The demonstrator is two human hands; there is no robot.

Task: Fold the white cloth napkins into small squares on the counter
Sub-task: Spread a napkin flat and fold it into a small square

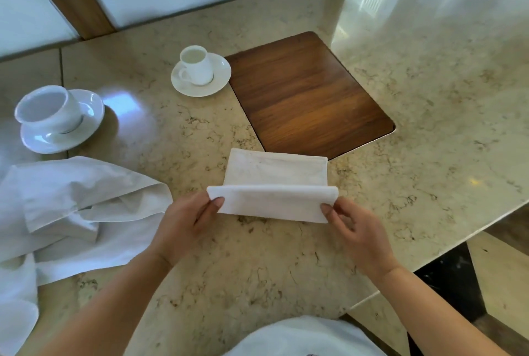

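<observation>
White napkin [274, 189] at centre of marble counter [429, 97], 12 o'clock from our hands. Our left hand [186, 226] pinches its near-left corner, right hand [357, 238] pinches near-right corner; near fold lifted, far half flat. Cloth soft, rectangular, hemmed. Rumpled napkin pile [71, 212] at 9 o'clock. Wooden inset panel [309, 92], rounded corners, at 12. Two cups on saucers [200, 72] at 10–11. Counter edge at 3 o'clock; bare stone between.

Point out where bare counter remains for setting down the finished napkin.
Free: the counter right of the wooden inset panel and folded napkin, and the near strip between the forearms. Crowded: the left, with unfolded cloths, large cup and saucer, small cup and saucer.
</observation>
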